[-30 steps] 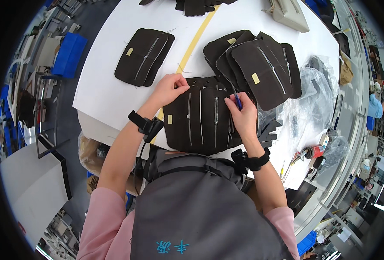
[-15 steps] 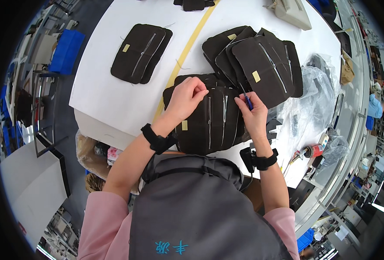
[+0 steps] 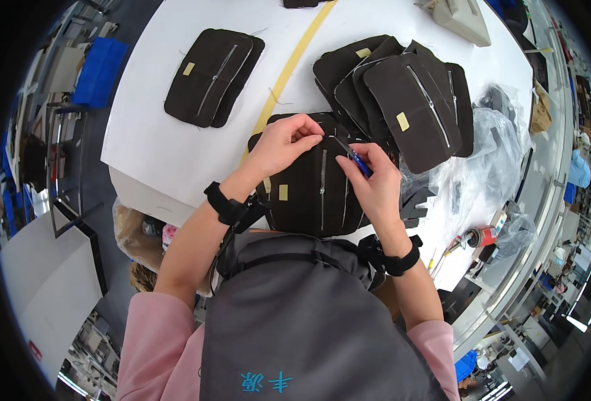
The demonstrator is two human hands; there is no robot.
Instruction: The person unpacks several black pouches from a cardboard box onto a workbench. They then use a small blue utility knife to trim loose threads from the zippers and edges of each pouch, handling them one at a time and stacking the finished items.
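In front of me lies a dark brown fabric panel (image 3: 299,207) with silver zippers and a small yellow tag, other dark pieces under its far edge. My left hand (image 3: 285,146) is at the panel's upper edge, thumb and forefinger pinched together; what they hold, if anything, is too small to make out. In my right hand (image 3: 377,179) are blue-handled thread snips (image 3: 358,162), their metal tips pointing up and left, close to the left fingertips. Fanned out beyond my right hand are several similar zippered panels (image 3: 412,107).
Two overlapped panels (image 3: 209,77) lie at the far left of the white table (image 3: 152,144), across a yellow tape line (image 3: 302,47). On the right are crumpled clear plastic (image 3: 486,154) and a red can (image 3: 486,235). A beige bag (image 3: 461,20) sits at the far right.
My right hand has moved left with the thread snips, bringing their tips near my left fingertips. The left hand has shifted only slightly and stays pinched.
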